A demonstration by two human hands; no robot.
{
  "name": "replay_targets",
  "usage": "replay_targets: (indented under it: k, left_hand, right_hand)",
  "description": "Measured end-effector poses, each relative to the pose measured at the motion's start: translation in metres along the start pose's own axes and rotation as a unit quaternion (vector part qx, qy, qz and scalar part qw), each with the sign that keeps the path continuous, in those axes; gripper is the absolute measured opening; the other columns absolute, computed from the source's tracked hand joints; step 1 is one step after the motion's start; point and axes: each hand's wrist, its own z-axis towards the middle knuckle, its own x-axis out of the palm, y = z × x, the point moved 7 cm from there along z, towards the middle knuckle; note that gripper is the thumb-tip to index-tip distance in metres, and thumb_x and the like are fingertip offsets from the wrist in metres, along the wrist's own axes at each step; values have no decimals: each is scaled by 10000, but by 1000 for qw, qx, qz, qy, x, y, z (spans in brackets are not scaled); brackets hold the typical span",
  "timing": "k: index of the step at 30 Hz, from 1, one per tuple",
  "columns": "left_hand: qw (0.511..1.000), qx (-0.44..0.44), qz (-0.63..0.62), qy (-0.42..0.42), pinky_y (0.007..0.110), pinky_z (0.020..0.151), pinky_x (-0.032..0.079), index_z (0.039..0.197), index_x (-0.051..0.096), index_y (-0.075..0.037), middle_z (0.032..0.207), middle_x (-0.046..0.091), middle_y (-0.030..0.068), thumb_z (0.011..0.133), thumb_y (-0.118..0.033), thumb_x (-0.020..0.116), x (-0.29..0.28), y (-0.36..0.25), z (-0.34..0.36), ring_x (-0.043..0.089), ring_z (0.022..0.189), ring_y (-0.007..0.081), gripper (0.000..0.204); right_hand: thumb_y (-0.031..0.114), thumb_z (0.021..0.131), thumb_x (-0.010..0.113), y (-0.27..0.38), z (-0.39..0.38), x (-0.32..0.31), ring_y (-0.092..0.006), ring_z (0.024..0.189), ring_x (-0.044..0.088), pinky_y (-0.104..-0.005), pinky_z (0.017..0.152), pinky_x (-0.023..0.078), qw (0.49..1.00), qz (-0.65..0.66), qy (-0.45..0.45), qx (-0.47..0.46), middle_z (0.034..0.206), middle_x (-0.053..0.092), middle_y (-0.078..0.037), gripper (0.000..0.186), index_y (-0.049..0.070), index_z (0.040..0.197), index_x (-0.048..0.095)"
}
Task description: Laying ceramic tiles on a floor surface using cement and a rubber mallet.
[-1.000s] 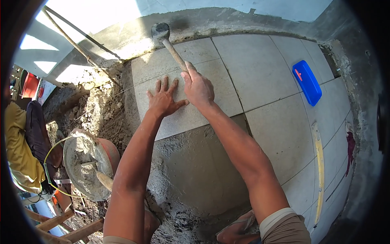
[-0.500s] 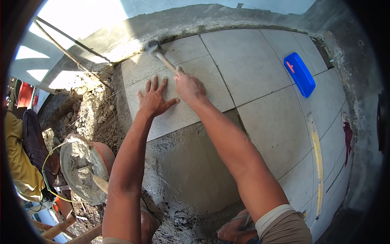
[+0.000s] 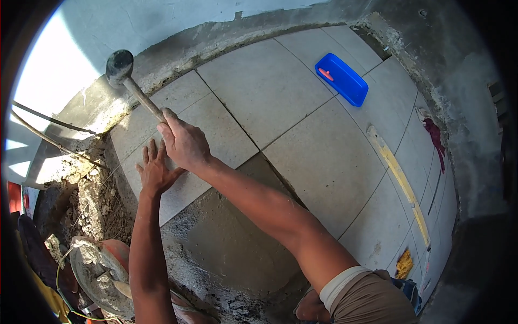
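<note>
**Mallet raised over a grey floor tile**

The rubber mallet [image 3: 132, 83] is sitting in the air above the far left corner of the tiled floor, its dark round head [image 3: 119, 66] hanging close to the cement kerb [image 3: 226, 29] and its wooden handle slanting down toward the person. The right hand [image 3: 184, 143] is wrapping tightly around the lower end of that handle, fingers curled shut on it. Just beside it, the left hand [image 3: 155, 171] is lying flat with fingers spread wide, pressing on the grey tile [image 3: 189, 146] at the left edge of the laid floor, holding nothing.

This tile is bordering a patch of bare wet mortar [image 3: 226, 243] nearer the person, where both forearms are crossing. To the right, larger grey tiles are lying in rows. A blue plastic float [image 3: 341, 79] is resting on 1 of the far tiles, well apart from the hands. A long yellow level [image 3: 398, 183] is lying along the right-hand tiles. At lower left, a mortar-caked pan [image 3: 102, 275] is sitting among rubble.
</note>
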Motion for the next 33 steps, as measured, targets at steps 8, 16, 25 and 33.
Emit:
replay_targets:
  k: [8,16,25,33]
  left_hand:
    - [1000,0,-5,-13,761,1154,144,1632,286,-207,1709,171,167,652,-835,724,-1,-16,2,141,1575,399,1244]
    - [999,-10,14,-30,771,1149,151,1637,275,-245,1712,172,152,696,-814,705,3,-1,2,140,1574,407,1180]
    - [999,-7,18,-42,796,1131,153,1635,278,-235,1708,171,163,631,-939,631,3,-11,3,151,1565,429,1276]
    - [999,-25,24,-36,796,1132,143,1636,279,-225,1709,160,165,635,-973,581,3,-5,-1,136,1567,428,1285]
  right_hand:
    - [329,1038,537,-67,10,12,-431,831,714,-512,734,568,976,-155,104,111,967,722,-246,449,30,1372,562]
    - [353,1039,525,-40,-33,2,-464,946,700,-522,810,554,991,-45,71,101,1054,715,-279,478,-1,1352,601]
    - [301,1038,556,-45,-8,-15,-439,975,710,-472,807,572,994,-97,-21,33,1112,711,-270,480,20,1427,539]
    - [402,1045,501,-56,1,-4,-441,981,701,-515,837,548,960,-185,138,158,1080,731,-229,490,79,1403,590]
